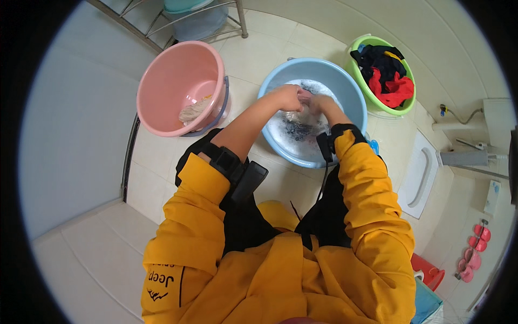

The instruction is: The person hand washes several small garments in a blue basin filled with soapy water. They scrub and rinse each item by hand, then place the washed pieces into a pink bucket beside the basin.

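Here in front of me, the left hand (290, 98) is gripping a pinkish cloth (305, 96) among white suds (281, 131) inside the light-blue basin (346, 83). The right hand (322, 105) is working just beside it, blurring too much for me to be telling its grip. A pink bucket (171, 70) is standing leftward.

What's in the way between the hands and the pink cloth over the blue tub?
Nothing that I can see. The left hand holds the pink cloth over the suds in the blue tub. The right hand is blurry but close beside the cloth, with nothing visible in between.
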Motion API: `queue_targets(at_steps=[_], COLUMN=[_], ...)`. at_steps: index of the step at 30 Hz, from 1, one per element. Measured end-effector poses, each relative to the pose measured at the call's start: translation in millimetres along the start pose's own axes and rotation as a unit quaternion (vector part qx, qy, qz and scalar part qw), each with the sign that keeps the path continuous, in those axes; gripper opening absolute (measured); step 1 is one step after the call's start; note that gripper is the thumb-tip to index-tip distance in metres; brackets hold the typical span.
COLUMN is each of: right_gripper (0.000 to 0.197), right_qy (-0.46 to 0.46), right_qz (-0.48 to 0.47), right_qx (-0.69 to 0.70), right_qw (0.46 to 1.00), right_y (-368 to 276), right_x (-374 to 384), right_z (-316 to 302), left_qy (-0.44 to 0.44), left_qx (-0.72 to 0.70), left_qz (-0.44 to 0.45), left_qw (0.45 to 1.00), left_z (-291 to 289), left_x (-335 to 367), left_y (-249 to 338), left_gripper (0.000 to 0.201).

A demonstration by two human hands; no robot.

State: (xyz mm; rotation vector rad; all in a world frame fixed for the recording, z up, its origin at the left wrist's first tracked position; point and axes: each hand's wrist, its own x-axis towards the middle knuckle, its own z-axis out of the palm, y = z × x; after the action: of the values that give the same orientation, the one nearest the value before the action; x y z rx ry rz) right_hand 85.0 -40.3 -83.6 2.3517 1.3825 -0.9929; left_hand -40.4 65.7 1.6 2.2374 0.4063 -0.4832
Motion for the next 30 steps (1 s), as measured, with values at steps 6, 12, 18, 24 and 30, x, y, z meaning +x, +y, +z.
queue_targets(at_steps=[6, 12, 18, 24, 30], right_gripper=[0.028, 0.018, 0.047, 0.068, 0.051], right_qy=[0.161, 0.266, 0.082, -0.091, -0.074], right_qz=[-0.101, -0.095, -0.104, -0.293, -0.274], right_qx=[0.163, 0.569, 0.818, 0.884, 0.833], right_qw=[0.968, 0.772, 0.560, 0.353, 0.475], right_y=[-5, 24, 24, 8, 7], right_x=[-110, -160, -133, -138, -141], right_z=[-97, -94, -61, -51, -55], left_qy=[0.034, 0.125, 0.001, -0.034, 0.100], left_qx=[-0.046, -0.438, -0.797, -0.823, -0.697], left_qz=[0.110, 0.104, 0.226, 0.271, 0.134], left_qw=[0.992, 0.884, 0.560, 0.498, 0.697], left_z=[11, 10, -4, -4, -8], left_x=[6, -3, -9, -1, 15], left_y=[4, 46, 80, 87, 89], left_gripper=[0.080, 0.052, 0.052, 0.039, 0.049])
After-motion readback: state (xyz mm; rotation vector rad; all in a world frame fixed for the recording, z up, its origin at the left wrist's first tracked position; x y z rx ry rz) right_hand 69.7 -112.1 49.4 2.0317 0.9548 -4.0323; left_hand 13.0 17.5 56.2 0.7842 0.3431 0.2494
